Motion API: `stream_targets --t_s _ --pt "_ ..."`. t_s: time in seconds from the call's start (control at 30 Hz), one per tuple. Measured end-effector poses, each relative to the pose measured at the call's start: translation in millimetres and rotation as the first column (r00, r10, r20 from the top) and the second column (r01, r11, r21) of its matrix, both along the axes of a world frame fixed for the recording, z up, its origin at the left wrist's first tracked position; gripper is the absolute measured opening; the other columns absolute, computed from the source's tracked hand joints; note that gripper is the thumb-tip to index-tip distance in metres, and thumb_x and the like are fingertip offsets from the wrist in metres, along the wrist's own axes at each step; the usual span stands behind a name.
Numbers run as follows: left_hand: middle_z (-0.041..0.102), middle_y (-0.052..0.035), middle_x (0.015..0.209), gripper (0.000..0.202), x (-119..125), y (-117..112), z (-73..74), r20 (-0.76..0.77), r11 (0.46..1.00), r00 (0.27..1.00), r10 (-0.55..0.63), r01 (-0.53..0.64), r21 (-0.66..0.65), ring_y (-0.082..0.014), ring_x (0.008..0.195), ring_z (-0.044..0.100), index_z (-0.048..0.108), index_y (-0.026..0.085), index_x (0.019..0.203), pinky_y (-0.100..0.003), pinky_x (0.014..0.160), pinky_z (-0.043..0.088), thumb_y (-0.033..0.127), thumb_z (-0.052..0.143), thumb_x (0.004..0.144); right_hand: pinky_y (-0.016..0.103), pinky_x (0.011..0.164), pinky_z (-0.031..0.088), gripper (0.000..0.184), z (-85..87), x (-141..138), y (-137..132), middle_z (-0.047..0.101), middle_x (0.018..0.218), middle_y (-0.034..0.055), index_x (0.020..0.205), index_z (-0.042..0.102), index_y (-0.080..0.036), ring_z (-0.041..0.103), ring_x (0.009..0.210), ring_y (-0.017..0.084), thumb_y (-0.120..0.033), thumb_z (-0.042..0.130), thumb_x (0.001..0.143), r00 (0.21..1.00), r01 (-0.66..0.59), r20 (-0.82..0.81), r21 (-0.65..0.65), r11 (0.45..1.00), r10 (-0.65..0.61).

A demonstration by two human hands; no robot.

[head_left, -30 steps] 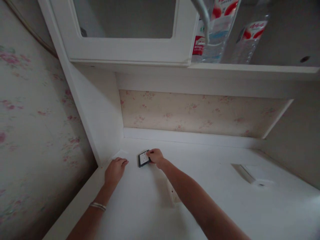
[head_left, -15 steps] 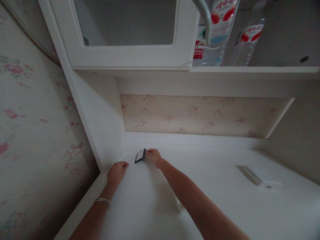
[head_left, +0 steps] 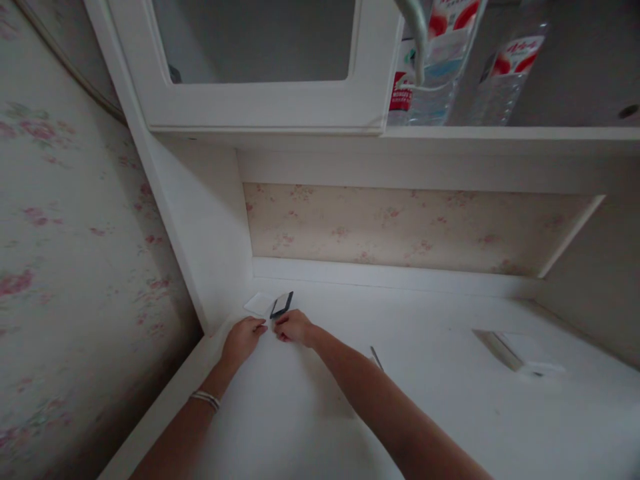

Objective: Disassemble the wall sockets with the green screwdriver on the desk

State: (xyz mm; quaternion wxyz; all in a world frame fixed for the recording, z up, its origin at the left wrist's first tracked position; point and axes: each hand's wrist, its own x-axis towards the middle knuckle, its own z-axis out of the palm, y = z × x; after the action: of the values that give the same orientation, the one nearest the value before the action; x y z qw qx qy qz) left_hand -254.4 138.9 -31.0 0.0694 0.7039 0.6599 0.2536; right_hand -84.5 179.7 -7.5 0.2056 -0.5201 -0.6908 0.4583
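My left hand (head_left: pixel 244 341) is over the white desk (head_left: pixel 310 393), thumb and fingers pinched together. My right hand (head_left: pixel 294 328) is just to its right, fingertips closed and pointing at the left fingertips. What either pinch holds, if anything, is too small to make out. Just above my right fingertips is a small flat rectangle with a dark border and pale middle (head_left: pixel 281 305); whether it is touched cannot be told. A thin whitish sheet or card (head_left: pixel 259 303) lies beside it, beyond my left hand.
A white box (head_left: pixel 525 353) stands on the desk at right. A slim dark stick-like thing (head_left: pixel 377 358) shows beside my right forearm. Above hangs a cabinet door (head_left: pixel 265 110) with a glass pane; plastic bottles (head_left: pixel 510 73) stand on the open shelf. A side panel (head_left: pixel 185 220) rises at left.
My right hand has left the right edge of the dark-bordered rectangle and come down and left beside my left hand. My left hand has shifted right, off the whitish sheet.
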Motion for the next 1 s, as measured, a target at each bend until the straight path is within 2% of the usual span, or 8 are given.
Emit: stream_targets --t_s 0.13,0.27,0.4,0.57,0.63,0.73,0.8,1.0 --pt "0.069 -0.0071 0.105 0.029 -3.9 -0.5 -4.2 0.006 1.000 1.000 -0.001 0.001 0.000 -0.0199 0.092 0.064 0.066 0.019 0.107 -0.030 0.086 0.048 0.027 0.050 0.084 0.025 0.067 0.051 0.031 13.9 11.2 -0.2 0.071 0.078 0.0037 0.097 0.069 -0.018 0.067 0.075 0.018 -0.011 0.059 0.069 0.991 -0.049 0.128 0.135 0.990 0.032" --pt "0.067 -0.0052 0.107 0.026 -2.9 -4.1 -6.5 0.014 0.997 0.998 -0.057 0.056 0.052 -0.0193 0.099 0.061 0.066 0.020 0.103 -0.031 0.091 0.046 0.027 0.048 0.086 0.028 0.084 0.045 0.030 35.1 38.0 -1.6 0.069 0.106 0.0027 0.102 0.068 -0.026 0.060 0.103 0.021 -0.018 0.053 0.077 0.968 -0.082 0.251 0.296 0.952 0.006" --pt "0.065 -0.0070 0.105 0.026 13.9 -5.6 -6.2 -0.113 0.976 0.991 -0.069 0.091 0.199 -0.0215 0.101 0.058 0.067 0.020 0.102 -0.036 0.094 0.044 0.030 0.047 0.088 0.028 0.083 0.043 0.028 56.1 59.8 -10.4 0.068 0.107 0.0036 0.104 0.067 -0.025 0.060 0.102 0.020 -0.025 0.049 0.083 0.939 -0.149 0.345 0.361 0.921 0.017" --pt "0.050 -0.0106 0.134 0.037 54.7 8.6 -5.4 -0.362 0.955 0.924 -0.126 0.212 0.208 -0.0258 0.122 0.046 0.055 0.018 0.123 -0.040 0.103 0.036 0.030 0.047 0.089 0.025 0.077 0.043 0.027 82.1 103.2 -40.2 0.071 0.095 0.0027 0.100 0.069 -0.025 0.064 0.088 0.018 -0.035 0.050 0.083 0.902 -0.263 0.425 0.394 0.881 0.079" --pt "0.046 -0.0128 0.138 0.042 68.7 18.5 -7.2 -0.413 0.965 0.903 -0.115 0.200 0.169 -0.0257 0.123 0.046 0.049 0.014 0.129 -0.039 0.103 0.036 0.029 0.043 0.091 0.027 0.070 0.045 0.028 93.5 131.2 -62.3 0.072 0.081 0.0040 0.091 0.072 -0.024 0.066 0.078 0.020 -0.043 0.054 0.079 0.870 -0.314 0.479 0.363 0.877 0.114" --pt "0.045 -0.0171 0.138 0.044 81.9 36.4 -10.8 -0.458 0.982 0.885 -0.086 0.153 0.113 -0.0262 0.124 0.044 0.047 0.007 0.130 -0.036 0.104 0.034 0.029 0.038 0.093 0.028 0.065 0.046 0.038 108.0 174.0 -101.2 0.072 0.073 0.0056 0.094 0.072 -0.026 0.067 0.072 0.022 -0.053 0.052 0.078 0.723 -0.423 0.657 0.175 0.889 0.215" --pt "0.045 -0.0192 0.138 0.045 86.1 50.6 -12.3 -0.462 0.987 0.884 -0.076 0.133 0.092 -0.0281 0.127 0.041 0.048 0.004 0.128 -0.038 0.105 0.031 0.030 0.037 0.093 0.029 0.066 0.047 0.039 111.2 195.0 -124.2 0.072 0.073 0.0054 0.104 0.069 -0.028 0.068 0.072 0.022 -0.052 0.055 0.077 0.646 -0.479 0.699 0.056 0.876 0.308" --pt "0.046 -0.0252 0.134 0.049 80.3 94.7 -11.0 -0.425 0.999 0.905 -0.024 0.041 0.031 -0.0322 0.128 0.039 0.053 0.001 0.123 -0.043 0.106 0.027 0.036 0.038 0.093 0.036 0.075 0.050 0.022 82.7 203.3 -150.4 0.073 0.088 0.0085 0.098 0.071 -0.029 0.068 0.087 0.027 -0.034 0.062 0.078 0.567 -0.518 0.807 0.190 0.834 0.168"
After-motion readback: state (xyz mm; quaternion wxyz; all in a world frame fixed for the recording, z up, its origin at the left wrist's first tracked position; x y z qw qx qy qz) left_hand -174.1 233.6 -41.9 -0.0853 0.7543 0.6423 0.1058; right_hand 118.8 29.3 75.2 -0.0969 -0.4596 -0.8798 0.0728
